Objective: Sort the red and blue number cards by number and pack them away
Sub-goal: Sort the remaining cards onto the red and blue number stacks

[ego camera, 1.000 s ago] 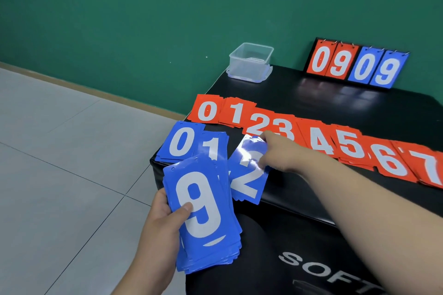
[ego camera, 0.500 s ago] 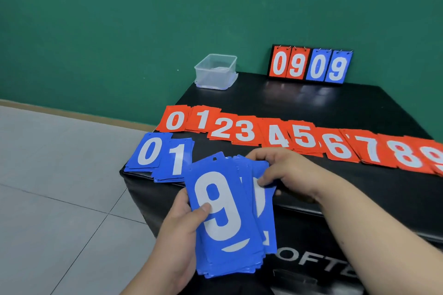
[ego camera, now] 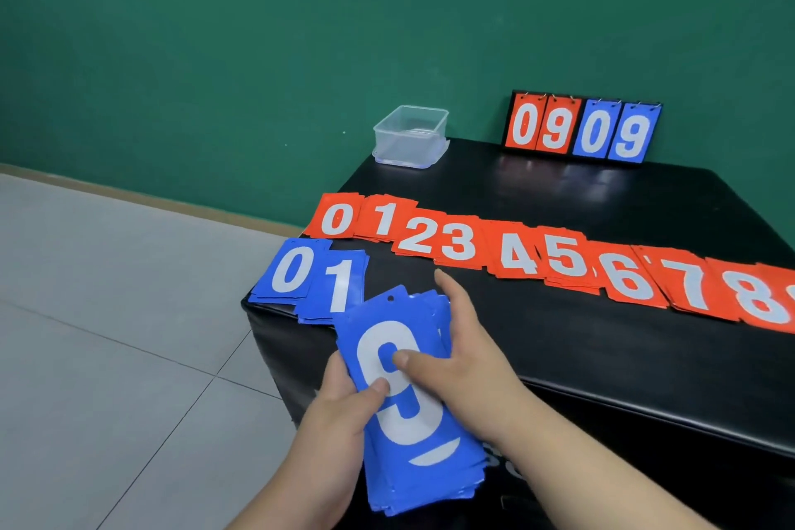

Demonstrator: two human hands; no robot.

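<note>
Head view: red row (ego camera: 537,254) laid out, blue piles (ego camera: 297,275) reach 1; left hand (ego camera: 335,422) grips the blue stack (ego camera: 430,473), right hand (ego camera: 469,357) pinches it.

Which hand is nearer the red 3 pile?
Right. The right hand, fingers behind the blue card stack, is just in front of the red 3 pile; the left hand grips the stack's left side, farther back and lower.

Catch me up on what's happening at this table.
A person is sorting number cards. The left hand holds a stack of blue cards with a 9 on top, and the right hand has its thumb on that card. Red cards lie in a row from 0 upward on the black table; blue 0 and 1 piles sit in front. The clear box holds no cards yet.
</note>
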